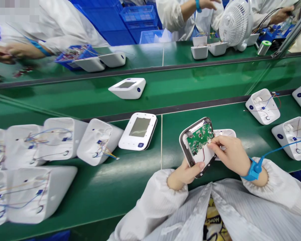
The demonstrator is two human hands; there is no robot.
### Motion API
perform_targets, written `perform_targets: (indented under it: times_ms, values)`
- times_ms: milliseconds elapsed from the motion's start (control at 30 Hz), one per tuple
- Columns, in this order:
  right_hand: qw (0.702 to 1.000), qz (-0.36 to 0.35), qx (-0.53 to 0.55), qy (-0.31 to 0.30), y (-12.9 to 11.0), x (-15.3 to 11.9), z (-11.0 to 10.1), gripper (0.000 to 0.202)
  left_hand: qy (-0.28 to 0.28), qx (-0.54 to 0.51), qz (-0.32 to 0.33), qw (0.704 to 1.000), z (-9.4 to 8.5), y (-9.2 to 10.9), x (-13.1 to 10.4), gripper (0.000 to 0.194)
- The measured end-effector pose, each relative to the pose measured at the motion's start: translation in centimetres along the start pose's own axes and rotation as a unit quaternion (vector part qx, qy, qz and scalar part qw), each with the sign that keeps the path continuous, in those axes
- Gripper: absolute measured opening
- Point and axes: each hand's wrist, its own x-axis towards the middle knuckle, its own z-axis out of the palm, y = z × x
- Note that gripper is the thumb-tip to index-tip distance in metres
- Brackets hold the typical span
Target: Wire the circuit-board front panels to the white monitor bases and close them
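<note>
My left hand grips the lower edge of a white device panel with a dark rim, tilted up above the bench. Its inner side shows a green circuit board and a short red wire. The fingers of my right hand are pinched together at the board's right edge; what they hold there is too small to make out. A blue strap with a cord circles my right wrist. Behind my right hand, another white part lies on the bench, partly hidden.
On the green bench, several white housings with wires stand left, others right. A panel with a screen lies left of centre. One assembled device sits on the middle strip. People work opposite, near a white fan.
</note>
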Motion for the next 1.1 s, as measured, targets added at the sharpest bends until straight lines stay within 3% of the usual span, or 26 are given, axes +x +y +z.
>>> perform_targets:
  times_ms: [233,333,533,667,733,767,833,900,1000,1100]
  values:
    - [0.999,0.031,0.014,-0.022,0.1,0.1,0.0,0.019,0.013,0.039,0.011,0.999,0.3,-0.4,0.3,0.059]
    - [0.999,0.032,0.010,-0.026,0.3,0.1,0.0,0.018,0.005,0.046,0.020,0.999,0.3,-0.2,0.4,0.054]
    - [0.998,-0.020,-0.050,0.033,0.2,-0.3,0.5,0.020,-0.001,0.049,0.016,0.999,0.0,-0.1,0.5,0.057]
    - [0.998,-0.016,-0.059,0.020,0.3,-0.4,0.7,0.021,0.011,0.040,-0.006,0.999,-0.1,-0.3,0.6,0.066]
    - [0.997,-0.017,-0.070,0.042,0.7,0.1,0.4,0.019,0.014,0.032,-0.017,0.999,-0.2,-0.1,0.6,0.067]
    - [0.995,-0.029,-0.074,0.068,1.0,0.5,0.2,0.018,0.010,0.024,-0.024,0.999,-0.2,0.2,0.6,0.067]
    - [0.989,-0.092,-0.063,0.098,1.9,1.5,-0.5,0.041,-0.005,0.000,-0.039,0.999,-0.2,0.7,0.6,0.065]
    - [0.980,-0.182,-0.036,0.067,2.7,2.5,-1.1,0.064,-0.021,-0.023,-0.051,0.998,-0.2,1.3,0.6,0.063]
    - [0.966,-0.254,-0.037,0.023,3.5,3.3,-1.3,0.063,-0.024,-0.043,-0.055,0.997,-0.2,1.8,0.7,0.062]
    - [0.965,-0.249,-0.057,0.061,3.6,3.1,-0.7,0.059,-0.029,-0.047,-0.044,0.998,-0.4,2.0,1.2,0.064]
